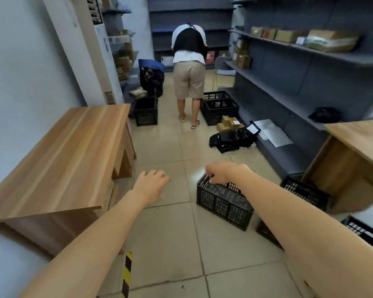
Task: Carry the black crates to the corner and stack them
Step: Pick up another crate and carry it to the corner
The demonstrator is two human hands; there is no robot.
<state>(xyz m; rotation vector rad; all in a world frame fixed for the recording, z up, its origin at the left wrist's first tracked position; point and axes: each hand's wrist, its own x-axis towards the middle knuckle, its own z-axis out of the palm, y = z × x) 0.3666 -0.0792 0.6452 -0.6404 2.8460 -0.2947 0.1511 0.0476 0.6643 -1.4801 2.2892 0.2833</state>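
Tiled floor (pixel 170 233) between shelves: right hand (pixel 223 174) grips a black crate (pixel 224 203) by its rim; left hand (pixel 152 182) hangs spread, empty.

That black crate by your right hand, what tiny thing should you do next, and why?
Probably bring the left hand, open and holding nothing, across to the near rim of the black crate. Only the right hand has a grip on it, at the far rim, so a lift now might tip it. Two hands should carry it level.

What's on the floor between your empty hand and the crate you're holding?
Nothing: the head view shows only bare floor tiles between the left hand and the black crate.
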